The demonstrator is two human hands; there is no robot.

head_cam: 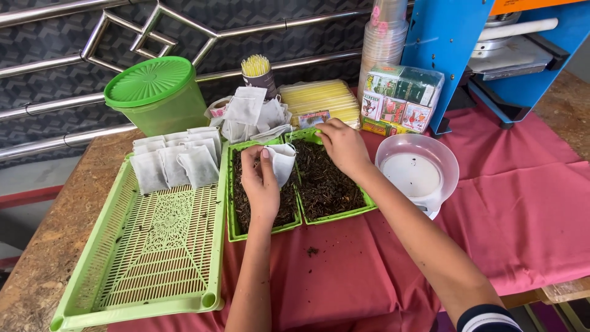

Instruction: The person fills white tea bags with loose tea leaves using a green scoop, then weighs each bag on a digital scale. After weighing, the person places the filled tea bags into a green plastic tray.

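- The left hand [259, 184] pinches a small white filter bag [281, 162] at its mouth, thumb and fingers closed on the paper; the bag hangs tilted over the divide between the two small green trays.
- The right hand [343, 146] is curled, fingertips down in the loose dark tea leaves [322, 178] at the far end of the right-hand small green tray [344, 214]; whether it grips any leaves cannot be told.
- The bag sits just left of the right hand, near it but not touching.
- The left-hand small green tray [235, 229], also holding leaves, lies under the left wrist, touching the right-hand tray along one long edge.
- Left of these trays a large green slatted tray [153, 258] lies alongside, its near part bare, with filled white bags [175, 161] in a row at its far end.
- Right of the trays stands a white scale with a clear bowl [419, 169], close to the right forearm.
- Beyond the trays: a pile of empty bags [251, 112], a green lidded tub [157, 93], yellow straws [319, 99], a packet of small boxes [401, 98], stacked clear cups [384, 37] and a blue machine [491, 55].
- Everything rests on a red cloth [522, 203], open to the near side and right, over a brown board table [55, 227]; a metal railing [123, 37] closes the far edge.
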